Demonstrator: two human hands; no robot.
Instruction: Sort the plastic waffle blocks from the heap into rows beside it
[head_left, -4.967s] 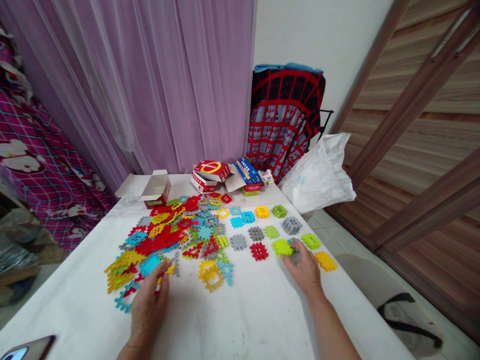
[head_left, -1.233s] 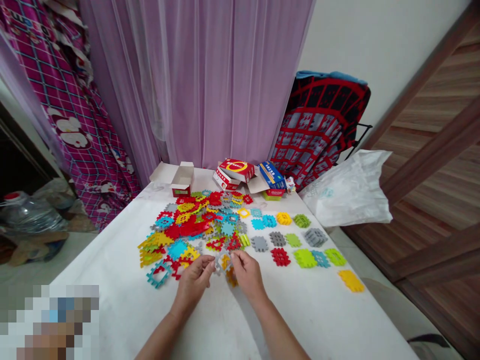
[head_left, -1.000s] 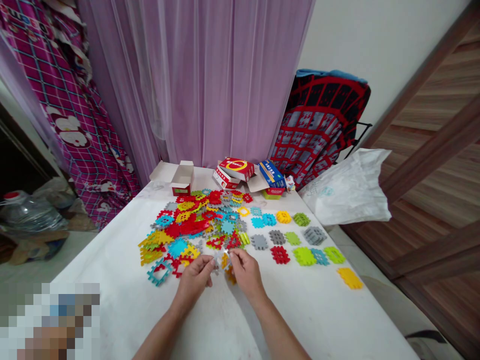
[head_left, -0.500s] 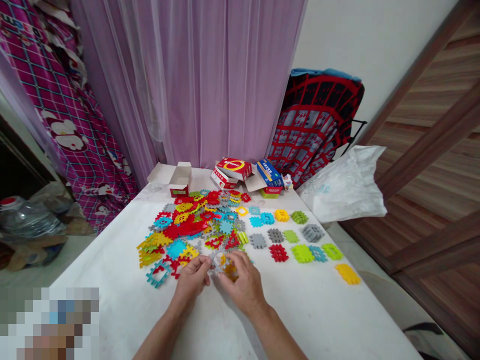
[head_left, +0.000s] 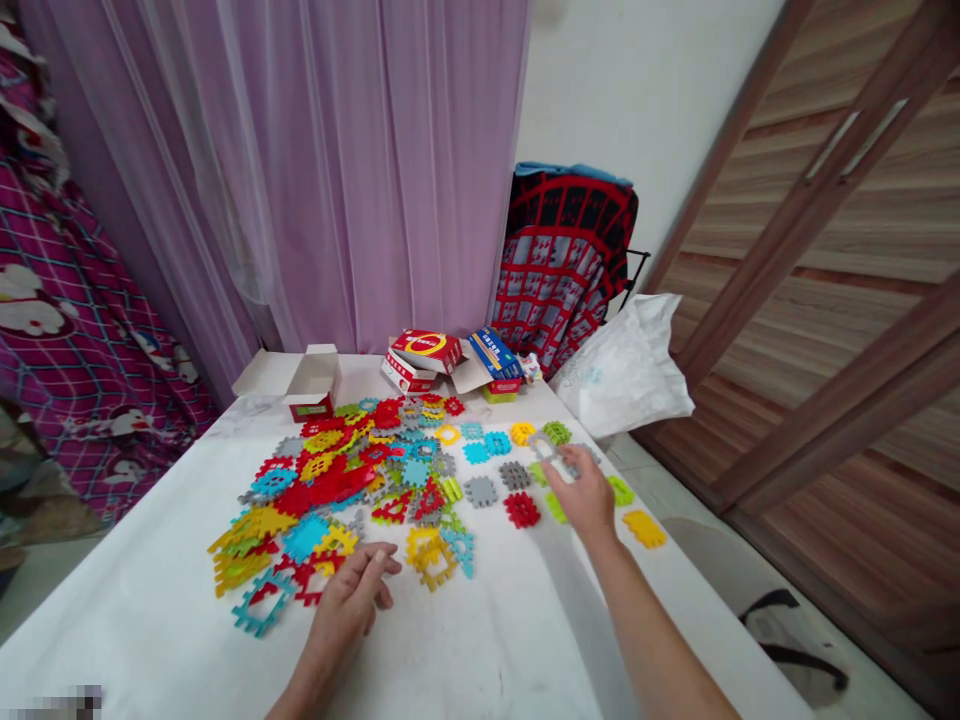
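My right hand [head_left: 585, 492] is over the sorted pieces on the right, pinching a grey toothed plastic frame piece [head_left: 540, 446] with an open middle. Beneath and around that hand lie small stacks: a grey one [head_left: 514, 475], a red one [head_left: 522, 510], a yellow one [head_left: 522, 433] and a green one [head_left: 556, 432]. My left hand [head_left: 351, 592] hovers at the near edge of the mixed pile, fingers loosely extended with nothing in them. Right of it are yellow frame pieces [head_left: 433, 560] and a blue triangular piece [head_left: 461, 548]. A teal frame piece [head_left: 262, 602] lies to its left.
Red, yellow, blue and grey pieces overlap in a heap, with a red piece [head_left: 322, 487] across it. Behind stand an open carton [head_left: 315, 378], red boxes [head_left: 429, 350] and a blue box [head_left: 495, 355]. A white bag [head_left: 622, 370] hangs by the table's right edge.
My right hand has moved right and away from my left, taking the grey frame piece to the sorted stacks. My left hand has let go of the piece. The view has turned right.
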